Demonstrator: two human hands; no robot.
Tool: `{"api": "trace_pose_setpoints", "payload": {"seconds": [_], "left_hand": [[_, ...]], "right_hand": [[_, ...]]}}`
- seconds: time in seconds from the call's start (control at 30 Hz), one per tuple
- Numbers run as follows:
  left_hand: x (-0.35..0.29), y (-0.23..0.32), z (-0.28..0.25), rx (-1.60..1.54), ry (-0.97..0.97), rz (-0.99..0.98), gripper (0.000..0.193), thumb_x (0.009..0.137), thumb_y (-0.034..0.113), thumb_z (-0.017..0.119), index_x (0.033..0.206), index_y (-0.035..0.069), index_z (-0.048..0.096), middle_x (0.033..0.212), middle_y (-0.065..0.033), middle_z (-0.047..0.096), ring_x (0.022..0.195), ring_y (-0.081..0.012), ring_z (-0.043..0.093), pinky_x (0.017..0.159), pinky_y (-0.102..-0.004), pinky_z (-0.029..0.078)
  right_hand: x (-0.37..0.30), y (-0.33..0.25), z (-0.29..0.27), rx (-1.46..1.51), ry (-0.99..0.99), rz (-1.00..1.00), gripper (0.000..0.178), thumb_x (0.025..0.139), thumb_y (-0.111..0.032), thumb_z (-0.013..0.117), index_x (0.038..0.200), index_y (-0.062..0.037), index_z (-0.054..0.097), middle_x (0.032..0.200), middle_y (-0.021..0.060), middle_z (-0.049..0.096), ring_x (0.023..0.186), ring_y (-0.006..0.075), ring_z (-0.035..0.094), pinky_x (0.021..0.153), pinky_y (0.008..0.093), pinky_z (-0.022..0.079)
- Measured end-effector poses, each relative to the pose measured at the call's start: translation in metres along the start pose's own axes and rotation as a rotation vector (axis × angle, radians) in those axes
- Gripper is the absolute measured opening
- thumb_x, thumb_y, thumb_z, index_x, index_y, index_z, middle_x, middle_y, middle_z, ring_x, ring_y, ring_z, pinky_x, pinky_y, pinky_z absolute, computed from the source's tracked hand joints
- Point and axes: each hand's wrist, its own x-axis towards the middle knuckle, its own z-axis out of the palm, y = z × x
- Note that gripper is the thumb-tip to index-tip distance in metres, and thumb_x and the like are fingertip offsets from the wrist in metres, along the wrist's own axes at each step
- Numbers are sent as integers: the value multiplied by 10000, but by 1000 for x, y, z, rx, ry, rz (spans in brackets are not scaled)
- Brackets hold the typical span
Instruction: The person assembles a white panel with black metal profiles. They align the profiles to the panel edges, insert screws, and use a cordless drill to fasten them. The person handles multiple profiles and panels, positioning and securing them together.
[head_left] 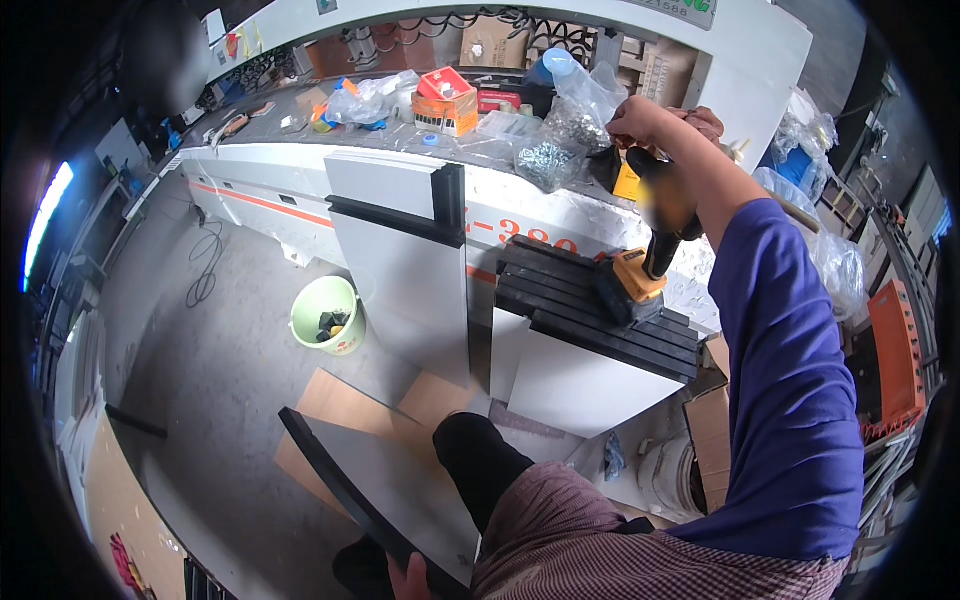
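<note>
At the bottom, my left hand [408, 578] grips the black edge strip of a white panel [375, 475] that tilts in front of my legs. My right arm stretches up to the bench, where my right hand [637, 120] is closed with fingertips pinched together; anything between them is too small to make out. Beside that hand lie clear plastic bags of screws [545, 162] and a black bag [604, 168]. Below it, a yellow and black cordless drill [632, 275] stands upright on its battery atop several black-edged panels [590, 385].
A tall white panel [405, 285] leans against the bench [265, 165]. Orange and red boxes [445, 112] sit on the bench top. A light green bucket [328, 315] and flat cardboard [345, 400] are on the floor. At the right lie a carton [708, 430] and an orange metal part [895, 345].
</note>
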Motion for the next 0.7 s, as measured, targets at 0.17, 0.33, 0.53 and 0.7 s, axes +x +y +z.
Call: {"api": "trace_pose_setpoints", "payload": {"seconds": [0.17, 0.33, 0.53, 0.7], "left_hand": [[4, -4, -3, 45, -6, 36, 610, 979, 206, 524, 1494, -6, 276, 1385, -158, 472, 1197, -283, 494, 977, -369, 439], [9, -10, -6, 31, -38, 60, 609, 978, 194, 524, 1495, -7, 274, 1384, -163, 471, 1198, -285, 492, 982, -368, 434], [9, -13, -7, 47, -27, 62, 601, 979, 182, 514, 1496, -4, 272, 1380, -164, 473, 1196, -283, 493, 979, -367, 435], [8, -11, -4, -13, -14, 45, 604, 977, 171, 512, 1503, 11, 262, 1378, -156, 476, 1193, -285, 501, 971, -363, 447]], "right_hand": [[1, -2, 2, -67, 18, -53, 234, 774, -278, 684, 717, -60, 745, 629, 43, 676, 544, 149, 632, 513, 312, 515], [0, -9, -1, -197, -9, -57, 251, 782, -284, 666, 719, -53, 745, 621, 57, 675, 527, 174, 633, 525, 327, 527], [-3, -17, -2, -295, -9, -46, 259, 793, -269, 654, 730, -33, 740, 625, 76, 677, 514, 202, 640, 523, 353, 547], [-7, -21, -2, -271, 10, -28, 262, 780, -239, 664, 743, 14, 720, 652, 101, 687, 547, 221, 667, 549, 357, 569]]}}
